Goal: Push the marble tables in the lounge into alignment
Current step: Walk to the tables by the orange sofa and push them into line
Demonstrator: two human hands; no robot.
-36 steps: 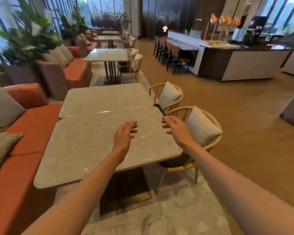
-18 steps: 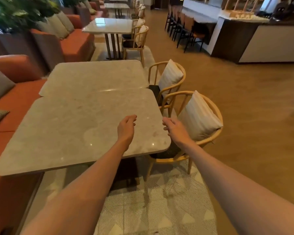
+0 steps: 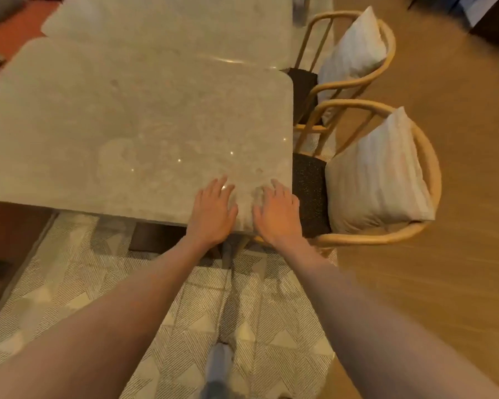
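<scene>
Right below me the near marble table point(image 3: 133, 133) fills most of the view, its far edge meeting the second marble table point(image 3: 167, 24), whose right side sits further left. Beside them stand two wooden chairs point(image 3: 372, 174) with pillows. My left hand point(image 3: 212, 214) and right hand point(image 3: 277, 216) lie flat, fingers spread, on the near corner.

Head view, steeply down, close above table point(image 3: 127, 125)

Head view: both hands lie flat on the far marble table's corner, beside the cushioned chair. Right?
Not quite. The head view shows the left hand and right hand flat on the near marble table, at its corner beside the cushioned chair.
</scene>
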